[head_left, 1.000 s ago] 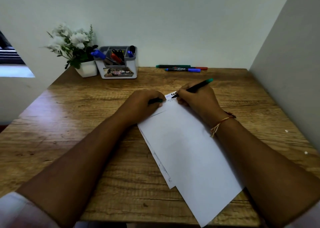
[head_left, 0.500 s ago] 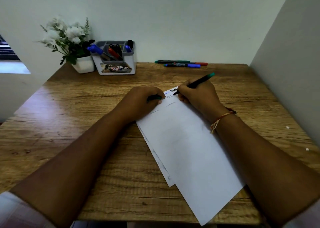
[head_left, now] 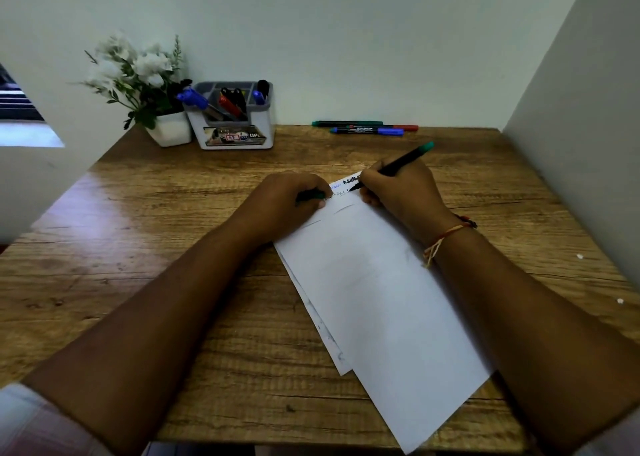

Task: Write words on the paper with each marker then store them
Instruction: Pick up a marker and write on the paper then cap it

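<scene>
White paper sheets [head_left: 377, 289] lie slanted on the wooden desk [head_left: 173, 213]. My right hand [head_left: 401, 187] grips a green marker [head_left: 398, 164], its tip touching the paper's top end beside small black, blue and green words [head_left: 348, 185]. My left hand [head_left: 291, 199] rests on the paper's top left corner with its fingers curled round a green cap [head_left: 311, 196]. A green marker [head_left: 346, 123], a red marker [head_left: 403, 127] and a blue marker [head_left: 367, 131] lie at the back of the desk.
A grey and white organiser [head_left: 235, 133] with several markers stands at the back left, next to a white pot of white flowers [head_left: 169, 130]. Walls close the desk in at the back and on the right [head_left: 571, 126].
The view has shifted slightly, so everything sits a little lower in frame than half a second ago. My right hand keeps writing at the paper's top end; my left hand has not moved.
</scene>
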Available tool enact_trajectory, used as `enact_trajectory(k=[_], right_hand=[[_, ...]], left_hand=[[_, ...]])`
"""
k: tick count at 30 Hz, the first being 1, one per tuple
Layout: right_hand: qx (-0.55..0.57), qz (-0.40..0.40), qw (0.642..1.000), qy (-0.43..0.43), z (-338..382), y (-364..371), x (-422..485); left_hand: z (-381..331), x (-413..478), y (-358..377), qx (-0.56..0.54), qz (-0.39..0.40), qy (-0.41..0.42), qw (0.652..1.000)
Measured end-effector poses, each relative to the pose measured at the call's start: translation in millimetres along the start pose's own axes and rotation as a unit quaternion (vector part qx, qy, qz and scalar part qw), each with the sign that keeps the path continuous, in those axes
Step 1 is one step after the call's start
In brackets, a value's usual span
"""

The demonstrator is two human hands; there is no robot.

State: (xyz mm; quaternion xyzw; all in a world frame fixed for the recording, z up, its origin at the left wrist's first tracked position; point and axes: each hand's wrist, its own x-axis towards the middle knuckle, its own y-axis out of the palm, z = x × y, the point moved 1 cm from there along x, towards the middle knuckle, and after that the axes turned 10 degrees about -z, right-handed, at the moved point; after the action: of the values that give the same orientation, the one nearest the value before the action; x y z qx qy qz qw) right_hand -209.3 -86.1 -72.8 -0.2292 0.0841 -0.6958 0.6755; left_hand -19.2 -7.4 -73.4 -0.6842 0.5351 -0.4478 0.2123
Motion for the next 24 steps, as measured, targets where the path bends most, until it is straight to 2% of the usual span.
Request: enact_trajectory(k=[16, 24], right_hand=[[0.029, -0.013, 0.999, 0.031, -6.2, 0.8, 4.3], [-0.007, -0.017, 1.000, 0.014, -6.8, 2.0, 6.6]], left_hand=[[2.5, 1.7, 1.0, 0.012, 0.005, 0.005, 1.000], [3.1, 1.9, 1.6, 0.008, 0.005, 0.004, 1.000]])
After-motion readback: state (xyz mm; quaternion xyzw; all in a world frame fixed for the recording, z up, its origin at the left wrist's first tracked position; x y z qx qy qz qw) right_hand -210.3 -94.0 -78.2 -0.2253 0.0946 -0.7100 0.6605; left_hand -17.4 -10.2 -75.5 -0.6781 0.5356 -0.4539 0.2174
